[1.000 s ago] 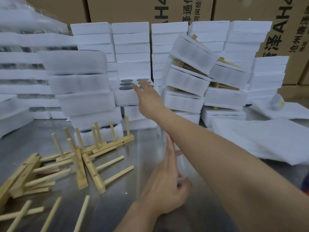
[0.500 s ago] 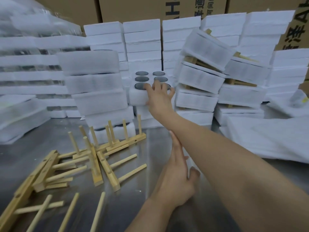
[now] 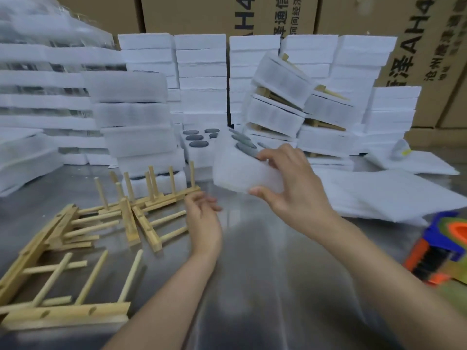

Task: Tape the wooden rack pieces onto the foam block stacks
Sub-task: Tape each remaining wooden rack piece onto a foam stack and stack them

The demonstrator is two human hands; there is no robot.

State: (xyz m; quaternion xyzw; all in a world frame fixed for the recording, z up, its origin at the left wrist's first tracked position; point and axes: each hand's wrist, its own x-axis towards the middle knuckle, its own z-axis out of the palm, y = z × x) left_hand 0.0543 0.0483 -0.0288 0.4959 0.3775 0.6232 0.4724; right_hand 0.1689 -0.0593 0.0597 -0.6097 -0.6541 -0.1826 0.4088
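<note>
My right hand (image 3: 290,183) grips a white foam block (image 3: 240,170) with round grey holes on top, held above the metal table with fingers over its top edge and thumb under it. Behind it a second holed foam block (image 3: 199,150) sits on a low stack. My left hand (image 3: 204,218) hovers over the table just below and left of the held block, fingers loosely curled, holding nothing. Several wooden rack pieces (image 3: 141,218) with dowel pegs lie scattered to the left. Another wooden rack piece (image 3: 68,314) lies at the front left.
Tall stacks of white foam blocks (image 3: 202,72) fill the back, with wrapped stacks (image 3: 134,117) at left and leaning taped bundles (image 3: 280,97) at right. Foam sheets (image 3: 384,195) lie at right. A blue and orange tape dispenser (image 3: 439,251) sits at the right edge. Cardboard boxes (image 3: 278,16) stand behind.
My right hand has lifted the holed foam block off the low stack and drawn it toward me. My left hand has risen off the table and shifted slightly left.
</note>
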